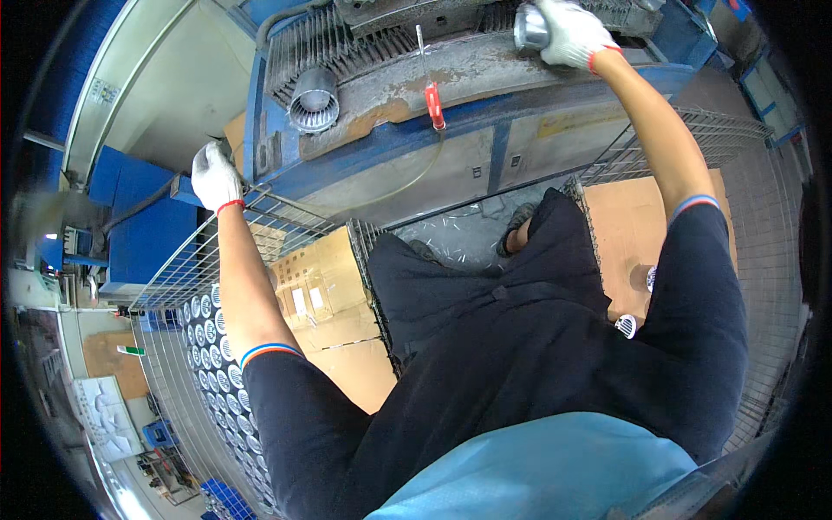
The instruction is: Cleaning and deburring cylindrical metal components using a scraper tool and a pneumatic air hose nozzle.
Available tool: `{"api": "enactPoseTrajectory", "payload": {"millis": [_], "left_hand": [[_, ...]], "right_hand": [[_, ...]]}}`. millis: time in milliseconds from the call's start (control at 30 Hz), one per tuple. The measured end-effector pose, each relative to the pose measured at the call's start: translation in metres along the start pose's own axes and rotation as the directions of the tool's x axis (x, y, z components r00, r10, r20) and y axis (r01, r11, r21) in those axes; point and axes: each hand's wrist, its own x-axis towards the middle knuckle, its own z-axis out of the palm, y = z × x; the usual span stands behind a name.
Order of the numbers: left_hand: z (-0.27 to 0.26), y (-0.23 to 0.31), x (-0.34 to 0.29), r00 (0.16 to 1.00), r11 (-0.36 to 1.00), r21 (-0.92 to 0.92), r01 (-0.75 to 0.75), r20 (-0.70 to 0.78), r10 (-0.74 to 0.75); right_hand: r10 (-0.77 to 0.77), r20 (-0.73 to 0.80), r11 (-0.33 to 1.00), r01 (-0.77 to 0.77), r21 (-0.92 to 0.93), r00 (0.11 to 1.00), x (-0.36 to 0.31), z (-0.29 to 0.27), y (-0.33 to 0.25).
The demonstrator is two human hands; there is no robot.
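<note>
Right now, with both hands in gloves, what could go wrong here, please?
The metal cylinder might slip, as only the gloved right hand holds it. The finned part rests near the front edge of the rusty ledge, so a bump could knock it down. The red-handled fitting sticks up between these two parts; a moving forearm might strike it.
</note>
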Motion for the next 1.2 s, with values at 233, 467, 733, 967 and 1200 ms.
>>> {"api": "enactPoseTrajectory", "payload": {"millis": [233, 467, 733, 967, 1200], "left_hand": [[-0.014, 0.066, -0.051, 0.764, 0.677, 0.495, -0.545, -0.041, 0.645], [0.085, 0.211, -0.218, 0.658, 0.642, 0.202, -0.740, 0.416, 0.628], [0.163, 0.240, -0.287, 0.788, 0.632, -0.640, -0.437, 0.066, 0.612], [0.134, 0.342, -0.444, -0.248, 0.572, -0.654, -0.495, 0.738, 0.628], [0.154, 0.338, -0.510, -0.519, 0.629, -0.696, -0.346, 0.701, 0.490]], "right_hand": [[0.173, -0.547, 0.792, 0.214, 0.572, 0.819, -0.162, -0.007, 0.051], [0.627, 0.092, -0.081, -0.053, 0.995, 0.773, -0.345, 0.088, 0.096], [0.629, 0.022, 0.463, -0.397, 0.793, 0.777, -0.411, 0.114, 0.080], [0.784, 0.056, 0.562, -0.746, 0.358, 0.618, -0.478, 0.166, 0.100], [0.762, 0.125, 0.578, -0.754, 0.312, 0.635, -0.490, 0.172, 0.110]]}}
